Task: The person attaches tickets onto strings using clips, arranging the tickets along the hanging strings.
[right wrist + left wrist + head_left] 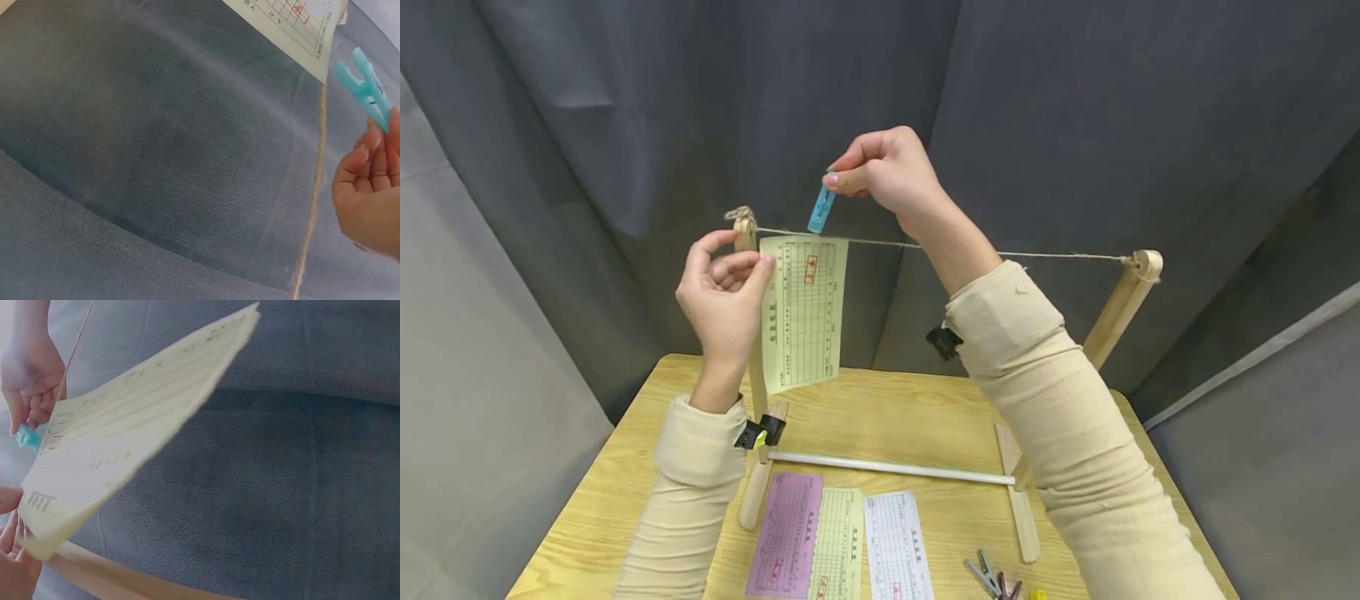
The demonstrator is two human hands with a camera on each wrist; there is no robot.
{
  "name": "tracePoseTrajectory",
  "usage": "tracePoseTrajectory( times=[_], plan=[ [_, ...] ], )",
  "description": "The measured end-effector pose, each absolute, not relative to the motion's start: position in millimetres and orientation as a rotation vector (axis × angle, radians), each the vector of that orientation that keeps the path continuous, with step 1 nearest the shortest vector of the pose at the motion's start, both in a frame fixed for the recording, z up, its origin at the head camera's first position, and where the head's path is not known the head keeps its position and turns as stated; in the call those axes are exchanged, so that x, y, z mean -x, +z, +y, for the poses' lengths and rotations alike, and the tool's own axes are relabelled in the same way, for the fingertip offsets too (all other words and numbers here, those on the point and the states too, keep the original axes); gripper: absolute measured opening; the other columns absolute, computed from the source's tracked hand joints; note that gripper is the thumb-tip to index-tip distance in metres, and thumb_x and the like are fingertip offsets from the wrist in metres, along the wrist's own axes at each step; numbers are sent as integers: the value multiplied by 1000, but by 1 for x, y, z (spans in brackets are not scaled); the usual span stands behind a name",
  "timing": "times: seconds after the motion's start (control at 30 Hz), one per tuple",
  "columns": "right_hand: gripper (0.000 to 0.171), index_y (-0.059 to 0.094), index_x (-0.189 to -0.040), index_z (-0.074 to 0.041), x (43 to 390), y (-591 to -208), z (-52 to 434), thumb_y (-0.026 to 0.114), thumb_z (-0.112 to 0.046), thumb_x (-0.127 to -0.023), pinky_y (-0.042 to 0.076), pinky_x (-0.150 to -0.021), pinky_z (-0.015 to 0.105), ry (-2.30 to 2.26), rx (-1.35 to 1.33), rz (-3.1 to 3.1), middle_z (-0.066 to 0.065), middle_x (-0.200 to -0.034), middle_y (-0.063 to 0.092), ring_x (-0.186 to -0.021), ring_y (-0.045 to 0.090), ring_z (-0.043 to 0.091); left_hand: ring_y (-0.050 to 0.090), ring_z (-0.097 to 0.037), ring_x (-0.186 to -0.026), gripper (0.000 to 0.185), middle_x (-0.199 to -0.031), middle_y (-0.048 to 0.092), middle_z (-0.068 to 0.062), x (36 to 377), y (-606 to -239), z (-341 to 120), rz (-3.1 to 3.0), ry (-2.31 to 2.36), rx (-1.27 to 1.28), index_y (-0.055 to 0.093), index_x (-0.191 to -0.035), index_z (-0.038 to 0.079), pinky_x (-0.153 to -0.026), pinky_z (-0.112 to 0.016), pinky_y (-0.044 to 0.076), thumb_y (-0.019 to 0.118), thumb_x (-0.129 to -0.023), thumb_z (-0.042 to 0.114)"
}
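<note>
My left hand pinches a pale yellow printed slip near its upper left corner. The slip hangs with its top edge along a thin twine line. Between thumb and fingers, my right hand pinches a blue clothespin just above that edge, pointing down. In the right wrist view the clothespin's prongs are spread apart, beside the twine and the slip's corner. The left wrist view has the slip slanting across, left thumb and fingers at its near end.
Two wooden posts carry the twine, joined low by a white rod. A purple slip, a yellow slip and a white slip lie on the table. Clothespins lie at front right. Grey curtains hang behind.
</note>
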State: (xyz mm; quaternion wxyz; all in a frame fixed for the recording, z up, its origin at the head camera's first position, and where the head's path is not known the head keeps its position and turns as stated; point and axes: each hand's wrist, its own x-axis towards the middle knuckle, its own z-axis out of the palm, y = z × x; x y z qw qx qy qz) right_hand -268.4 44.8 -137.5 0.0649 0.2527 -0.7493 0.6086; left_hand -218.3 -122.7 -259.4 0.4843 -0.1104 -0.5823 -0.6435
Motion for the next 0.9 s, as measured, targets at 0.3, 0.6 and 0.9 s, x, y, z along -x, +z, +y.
tracePoseTrajectory(
  times=[0.3, 0.6, 0.9],
  plan=[
    [11, 68, -64, -2, 272, -143, 32, 71, 3, -73, 47, -66, 31, 1782, -782, -2336, 3, -66, 65, -67, 56, 21, 62, -9, -62, 33, -70, 66, -7, 219, -260, -121, -1436, -1535, 288, 57, -100, -5, -57, -20, 50, 73, -71, -6],
    [6, 68, -70, 0, 271, -148, 27, 72, 0, -74, 50, -72, 29, 1651, -841, -2457, 5, -72, 67, -72, 61, 19, 62, -9, -63, 32, -70, 66, -8, 216, -261, -121, -1439, -1531, 263, 58, -100, -4, -58, -20, 50, 73, -71, -4],
    [12, 69, -84, 4, 267, -152, 29, 71, -4, -76, 48, -73, 27, 1574, -916, -2503, 5, -76, 67, -80, 59, 17, 63, -9, -63, 31, -70, 66, -6, 216, -262, -120, -1429, -1516, 284, 58, -99, -2, -57, -20, 51, 73, -71, -4]
  ],
)
